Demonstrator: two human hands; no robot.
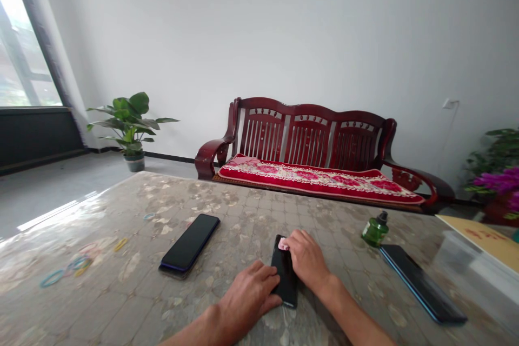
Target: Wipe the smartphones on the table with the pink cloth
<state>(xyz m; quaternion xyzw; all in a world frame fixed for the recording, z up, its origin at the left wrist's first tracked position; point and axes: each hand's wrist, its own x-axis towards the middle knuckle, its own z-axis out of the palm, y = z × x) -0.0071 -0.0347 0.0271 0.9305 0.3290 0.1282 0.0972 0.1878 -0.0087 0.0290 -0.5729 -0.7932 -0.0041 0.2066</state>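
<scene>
A black smartphone (287,281) lies flat on the patterned tablecloth in front of me. My left hand (253,293) grips its left side, with fingers on the edge and the thumb by the near end. In my right hand (305,255) a small pink cloth (283,244) is pinched and pressed on the far part of the screen. To the left rests a second smartphone (190,246) with a dark blue edge. A third smartphone (421,284), blue-edged, lies at the right. Beside it stands a small green bottle (375,230) with a black top.
Several coloured rubber bands (77,266) are scattered on the table's left. A clear plastic box (470,265) with a yellow sheet (482,235) on it stands at the right edge. Beyond the table are a wooden bench (308,146) and a potted plant (132,124).
</scene>
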